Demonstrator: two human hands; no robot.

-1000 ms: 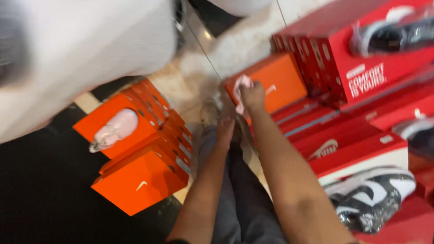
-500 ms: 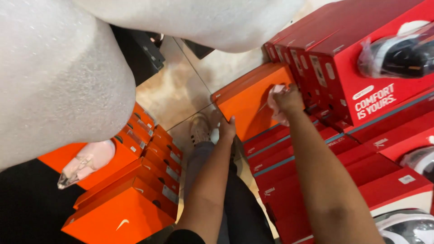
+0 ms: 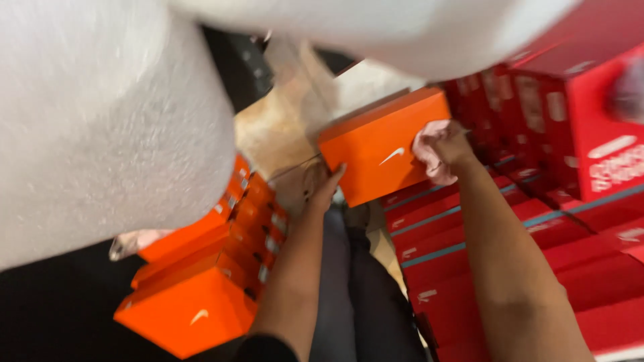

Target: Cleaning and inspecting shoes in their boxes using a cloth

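An orange shoe box (image 3: pixel 379 144) is held up in front of me between both hands. My left hand (image 3: pixel 327 188) grips its lower left corner. My right hand (image 3: pixel 443 151) presses against its right side, with a crumpled pale pink cloth (image 3: pixel 425 149) bunched in the fingers. The box hangs over a pile of red shoe boxes (image 3: pixel 483 228) on the right. My dark trousers (image 3: pixel 355 288) show below.
A stack of orange shoe boxes (image 3: pixel 201 288) lies at lower left with a pale shoe (image 3: pixel 131 243) on it. Tall red boxes (image 3: pixel 570 114) stand at the right. A large blurred white shape (image 3: pixel 100 121) fills the upper left. Beige floor tile (image 3: pixel 282 121) shows in the middle.
The view has shifted and closed in. The orange box has been lifted higher and tilted, with my left hand now on its corner rather than below it.
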